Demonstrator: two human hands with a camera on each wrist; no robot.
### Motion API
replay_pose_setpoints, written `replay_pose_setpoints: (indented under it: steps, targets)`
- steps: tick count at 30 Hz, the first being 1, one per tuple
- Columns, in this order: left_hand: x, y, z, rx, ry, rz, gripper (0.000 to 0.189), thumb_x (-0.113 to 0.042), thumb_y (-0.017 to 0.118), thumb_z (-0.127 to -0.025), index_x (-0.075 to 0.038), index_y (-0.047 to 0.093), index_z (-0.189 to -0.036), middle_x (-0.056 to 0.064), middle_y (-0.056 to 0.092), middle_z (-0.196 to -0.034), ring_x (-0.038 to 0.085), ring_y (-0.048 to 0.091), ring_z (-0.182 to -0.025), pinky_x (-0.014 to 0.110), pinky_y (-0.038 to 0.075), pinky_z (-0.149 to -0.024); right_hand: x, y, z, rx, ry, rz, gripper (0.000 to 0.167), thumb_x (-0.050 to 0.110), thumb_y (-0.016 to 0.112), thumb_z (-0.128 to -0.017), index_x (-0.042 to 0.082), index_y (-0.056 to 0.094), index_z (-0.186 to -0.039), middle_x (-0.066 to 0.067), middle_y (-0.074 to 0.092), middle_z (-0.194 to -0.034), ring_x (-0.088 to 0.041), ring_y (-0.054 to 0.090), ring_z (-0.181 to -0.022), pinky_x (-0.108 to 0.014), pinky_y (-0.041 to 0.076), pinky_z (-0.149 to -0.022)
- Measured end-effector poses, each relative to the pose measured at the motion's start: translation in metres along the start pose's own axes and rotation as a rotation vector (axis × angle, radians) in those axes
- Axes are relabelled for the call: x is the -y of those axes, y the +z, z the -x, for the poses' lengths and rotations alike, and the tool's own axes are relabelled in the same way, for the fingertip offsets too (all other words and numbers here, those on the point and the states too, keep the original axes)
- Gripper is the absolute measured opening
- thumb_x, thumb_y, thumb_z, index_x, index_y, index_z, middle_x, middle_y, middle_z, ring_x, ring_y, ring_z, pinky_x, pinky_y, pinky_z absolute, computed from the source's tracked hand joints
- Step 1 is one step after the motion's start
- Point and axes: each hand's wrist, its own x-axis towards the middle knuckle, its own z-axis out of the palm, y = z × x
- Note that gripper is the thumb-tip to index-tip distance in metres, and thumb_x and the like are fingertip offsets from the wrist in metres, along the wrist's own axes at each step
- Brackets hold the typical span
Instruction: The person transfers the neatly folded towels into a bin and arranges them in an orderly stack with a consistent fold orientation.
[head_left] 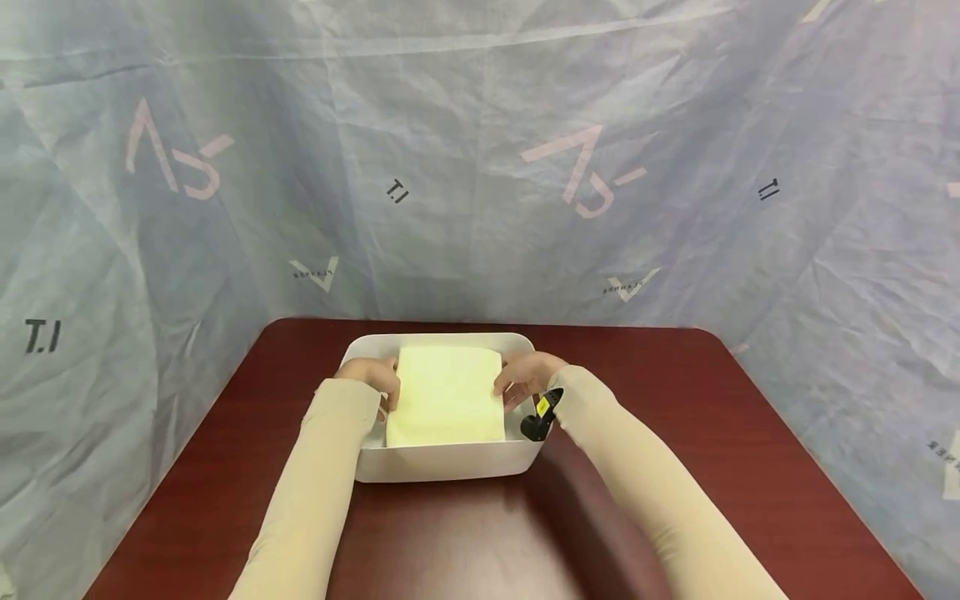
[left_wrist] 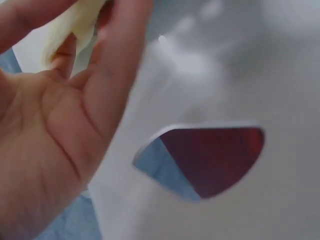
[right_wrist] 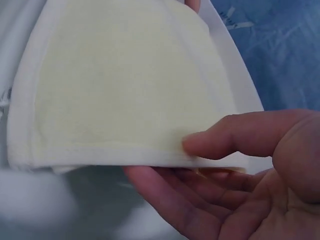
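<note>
A pale yellow folded towel [head_left: 447,396] with a white hem lies inside a white plastic bin [head_left: 450,463]. My left hand [head_left: 372,379] holds the towel's left edge; the left wrist view shows a bit of the towel [left_wrist: 70,27] between thumb and fingers, part of it hidden. At the right edge, my right hand [head_left: 527,372] pinches the towel, thumb on top and fingers underneath, as the right wrist view shows on the hemmed side [right_wrist: 115,155]. Both hands are within the bin's rim.
The bin stands on a dark red table [head_left: 255,467], towards its far edge. One bin wall [left_wrist: 280,80] has a handle opening, through which the table shows. Grey printed sheeting [head_left: 480,217] hangs behind and beside the table. A black device [head_left: 542,415] sits at my right wrist.
</note>
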Motion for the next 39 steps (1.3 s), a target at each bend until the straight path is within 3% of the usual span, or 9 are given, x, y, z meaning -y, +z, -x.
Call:
replay_pose_setpoints:
  steps: [2, 4, 7, 10, 14, 18, 23, 29, 39]
  targets:
    - [-0.004, -0.005, -0.002, 0.003, 0.037, -0.035, 0.069, 0.01, 0.054, -0.077, 0.002, 0.022, -0.137, 0.018, 0.047, -0.095, 0.021, 0.048, -0.065, 0.028, 0.048, -0.055, 0.004, -0.004, 0.003, -0.036, -0.011, 0.018, 0.012, -0.004, 0.061, -0.082, -0.003, 0.054, -0.092, -0.02, 0.059, -0.09, -0.029, 0.064, -0.071, -0.044, 0.055, -0.074]
    - [-0.007, -0.01, -0.003, -0.008, 0.066, -0.086, 0.038, 0.008, 0.056, -0.077, 0.003, 0.038, -0.11, 0.013, 0.046, -0.085, 0.018, 0.047, -0.061, 0.025, 0.045, -0.053, 0.01, -0.008, 0.006, -0.053, -0.025, 0.048, 0.01, -0.003, 0.059, -0.084, -0.001, 0.051, -0.08, -0.018, 0.057, -0.084, -0.027, 0.062, -0.067, -0.043, 0.055, -0.074]
    - [-0.011, -0.017, -0.005, -0.047, 0.111, -0.182, 0.025, 0.006, 0.057, -0.078, -0.005, 0.035, -0.079, 0.008, 0.041, -0.078, 0.015, 0.049, -0.059, 0.023, 0.043, -0.053, 0.018, -0.013, 0.012, -0.064, -0.051, 0.086, 0.015, -0.003, 0.057, -0.086, 0.0, 0.05, -0.073, -0.016, 0.054, -0.079, -0.026, 0.06, -0.065, -0.042, 0.056, -0.072]
    - [-0.015, -0.023, -0.005, -0.108, 0.156, -0.272, 0.015, 0.002, 0.057, -0.082, 0.002, 0.048, -0.094, 0.01, 0.047, -0.093, 0.015, 0.054, -0.062, 0.022, 0.044, -0.057, 0.026, -0.017, 0.017, -0.076, -0.08, 0.114, 0.008, -0.002, 0.056, -0.087, -0.002, 0.054, -0.079, -0.015, 0.053, -0.081, -0.025, 0.059, -0.068, -0.041, 0.056, -0.071]
    - [-0.018, -0.028, -0.004, -0.179, 0.18, -0.237, 0.053, -0.002, 0.055, -0.086, 0.006, 0.035, -0.135, 0.017, 0.048, -0.113, 0.019, 0.055, -0.069, 0.027, 0.048, -0.063, 0.033, -0.024, 0.02, -0.104, -0.129, 0.131, 0.017, 0.002, 0.053, -0.09, -0.007, 0.056, -0.104, -0.015, 0.054, -0.083, -0.026, 0.058, -0.071, -0.041, 0.055, -0.073]
    - [-0.021, -0.031, -0.004, -0.256, 0.234, -0.241, 0.041, -0.005, 0.049, -0.089, 0.004, 0.045, -0.129, 0.018, 0.054, -0.105, 0.022, 0.054, -0.075, 0.031, 0.049, -0.067, 0.036, -0.032, 0.025, -0.15, -0.186, 0.144, 0.032, 0.007, 0.051, -0.094, -0.006, 0.051, -0.123, -0.016, 0.057, -0.085, -0.025, 0.059, -0.074, -0.042, 0.054, -0.078]
    - [-0.028, -0.045, 0.002, -0.376, 0.336, -0.427, 0.032, -0.012, 0.044, -0.094, 0.001, 0.058, -0.12, 0.018, 0.057, -0.116, 0.03, 0.055, -0.096, 0.039, 0.048, -0.078, 0.038, -0.041, 0.031, -0.249, -0.256, 0.19, 0.031, 0.012, 0.05, -0.096, -0.005, 0.055, -0.121, -0.019, 0.059, -0.091, -0.027, 0.06, -0.078, -0.041, 0.053, -0.08]
    - [-0.034, -0.07, 0.017, -0.475, 0.393, -0.512, 0.033, -0.019, 0.044, -0.098, 0.003, 0.06, -0.118, 0.021, 0.056, -0.118, 0.036, 0.053, -0.104, 0.049, 0.045, -0.087, 0.037, -0.051, 0.034, -0.353, -0.307, 0.216, 0.031, 0.015, 0.048, -0.098, -0.004, 0.057, -0.12, -0.023, 0.058, -0.096, -0.034, 0.06, -0.089, -0.042, 0.052, -0.082]
    - [-0.002, -0.092, 0.027, -0.644, 0.457, -0.538, 0.031, -0.02, 0.047, -0.097, 0.002, 0.063, -0.111, 0.022, 0.06, -0.112, 0.038, 0.055, -0.101, 0.052, 0.044, -0.086, 0.022, -0.075, 0.04, -0.616, -0.426, 0.455, 0.03, 0.021, 0.049, -0.097, 0.001, 0.063, -0.113, -0.015, 0.063, -0.096, -0.026, 0.061, -0.084, -0.036, 0.053, -0.073]
